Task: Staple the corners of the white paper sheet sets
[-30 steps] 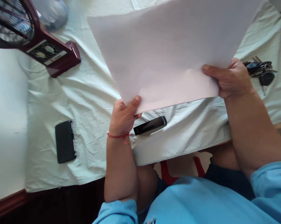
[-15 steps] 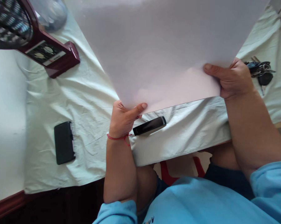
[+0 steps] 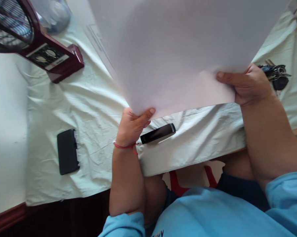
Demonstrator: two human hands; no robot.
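A large white sheet of paper [image 3: 183, 56] is raised above the table and fills the upper middle of the head view. My left hand [image 3: 135, 126] grips its near left corner, thumb on top and fingers underneath. At the near right corner my right hand [image 3: 252, 84] holds it the same way. Along the sheet's left side shows the edge of another page with printed lines [image 3: 99, 41]; whether it is held too I cannot tell. Just below the paper, close to my left hand, lies a black stapler-like object [image 3: 158, 133].
A pale green cloth [image 3: 94, 158] covers the table. A black phone-like case [image 3: 67, 151] lies at left. Behind it is a maroon mosquito racket [image 3: 61, 62], with a clear plastic bag [image 3: 56, 16] beyond. A bunch of keys [image 3: 278, 75] rests at right.
The white sheet has shifted slightly right with both hands. A printed page edge now shows along its left side, where only cloth was visible before.
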